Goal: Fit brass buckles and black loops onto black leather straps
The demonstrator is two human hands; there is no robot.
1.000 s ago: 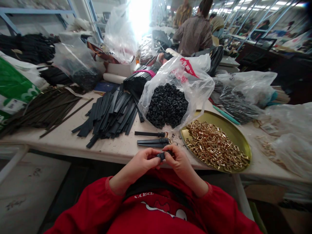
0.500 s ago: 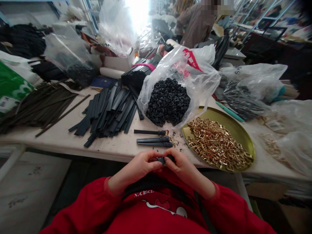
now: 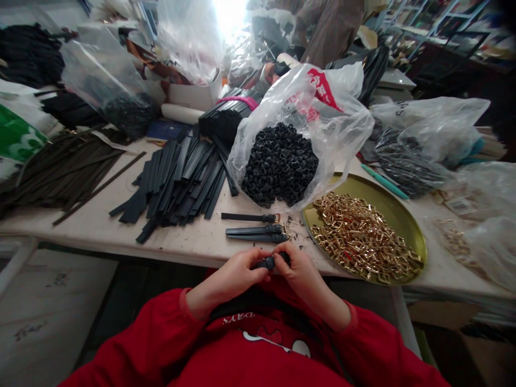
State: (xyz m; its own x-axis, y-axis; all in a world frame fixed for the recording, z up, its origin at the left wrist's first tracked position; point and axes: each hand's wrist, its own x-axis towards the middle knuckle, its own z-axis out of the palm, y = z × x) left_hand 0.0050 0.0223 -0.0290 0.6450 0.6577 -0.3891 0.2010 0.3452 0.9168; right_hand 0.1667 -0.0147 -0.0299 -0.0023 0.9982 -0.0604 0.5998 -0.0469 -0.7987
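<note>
One head view, worn by you, facing forward and down: your red sleeves (image 3: pixel 137 333) nearest, left hand (image 3: pixel 236 273) and right hand (image 3: pixel 304 277) close at lower centre, table (image 3: pixel 92 223) across the middle, co-worker (image 3: pixel 332 35) farther off, cut by the top edge.

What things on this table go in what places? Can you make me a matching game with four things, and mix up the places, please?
Things:
1. gold metal pieces
2. small black loops
3. pink band
4. black strap piece

Places:
A. around a bundle of dark strips
B. heaped in the round tray
C. held by the left hand and the right hand
D. inside the plastic bag with red print

Right pairs: 1-B, 2-D, 3-A, 4-C
</note>
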